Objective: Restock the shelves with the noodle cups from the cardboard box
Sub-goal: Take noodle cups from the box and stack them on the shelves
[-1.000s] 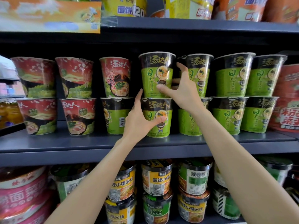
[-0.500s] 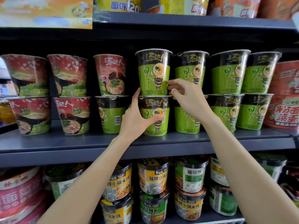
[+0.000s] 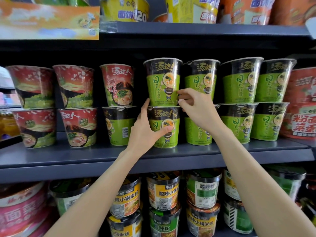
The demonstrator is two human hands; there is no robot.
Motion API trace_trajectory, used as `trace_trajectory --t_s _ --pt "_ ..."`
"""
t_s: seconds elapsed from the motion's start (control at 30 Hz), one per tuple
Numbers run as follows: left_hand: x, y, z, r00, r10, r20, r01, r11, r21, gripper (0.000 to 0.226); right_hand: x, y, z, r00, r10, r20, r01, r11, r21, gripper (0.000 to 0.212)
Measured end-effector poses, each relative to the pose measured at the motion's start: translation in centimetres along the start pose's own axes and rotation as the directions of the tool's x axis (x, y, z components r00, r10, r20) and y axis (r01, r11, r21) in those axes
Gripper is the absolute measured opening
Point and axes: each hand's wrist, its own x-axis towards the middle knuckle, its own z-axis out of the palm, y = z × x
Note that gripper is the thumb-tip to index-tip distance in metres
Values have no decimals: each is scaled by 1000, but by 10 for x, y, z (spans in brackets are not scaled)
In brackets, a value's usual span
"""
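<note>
A green noodle cup (image 3: 163, 82) stands upright on top of another green cup (image 3: 165, 127), both on the grey middle shelf (image 3: 68, 161). The left hand (image 3: 145, 132) grasps the lower cup: its thumb lies across the front label and its index finger reaches up the cup's left side to the base of the top cup. The right hand (image 3: 196, 110) has curled fingers whose tips touch the top cup's lower right edge; whether they pinch it or only touch it, I cannot tell. More green cups (image 3: 239, 100) stand stacked two high to the right, close beside the pair. To the left stand red cups (image 3: 54, 105), also stacked in twos, with one red cup atop a green one just beside the pair. Below, the lower shelf holds yellow and green tubs (image 3: 162, 199).
</note>
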Motion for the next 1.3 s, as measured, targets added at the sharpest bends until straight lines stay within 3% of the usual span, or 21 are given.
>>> trace_trajectory --t_s 0.1,0.2,0.3,0.37,0.43,0.47,0.53,0.6,0.67,0.77,0.87,1.03,1.1,1.3 --pt "-4 4 0 1000 -15 9 15 1000 21 111 -2 3 1 1000 -17 -24 18 1000 5 30" --pt "-13 13 -9 999 -40 -13 41 998 54 111 -11 3 4 974 -145 -176 131 987 -90 29" --pt "-30 21 -35 971 92 -222 -75 994 83 83 -22 -3 10 880 -381 -284 323 918 -230 27" --pt "-40 16 -59 844 366 -392 -226 906 359 52 -31 -10 20 832 -474 -288 419 878 -233 28" --pt "-45 2 -87 693 582 -426 -262 754 603 33 -38 -22 39 833 -484 -268 460 875 -152 28" --pt "-45 -8 -100 667 624 -406 -260 706 658 30 -40 -29 50 851 -467 -238 460 883 -87 28" --pt "-43 -24 -117 742 549 -384 -234 749 619 32 -40 -42 72 901 -414 -129 419 908 10 30" --pt "-38 -29 -120 886 321 -336 -136 871 473 43 -37 -50 95 940 -342 16 342 940 5 41" --pt "-30 -37 -116 969 91 -231 1 929 370 59 -31 -54 116 966 -218 137 223 975 -21 54" --pt "-13 -47 -110 985 -128 -120 159 939 306 83 -22 -60 136 969 -27 245 44 997 -65 74" --pt "1 -55 -108 967 -254 -32 255 941 222 96 -13 -61 146 971 77 227 -61 995 -80 85" --pt "10 -69 -111 962 -258 95 257 966 23 95 -14 -65 150 967 122 222 -117 992 -37 93" --pt "6 -71 -113 976 -190 105 185 981 54 93 -19 -68 152 973 125 192 -121 992 -34 93" --pt "-15 -71 -129 998 -36 -59 39 998 42 81 -30 -77 142 982 146 118 -138 988 -69 101"
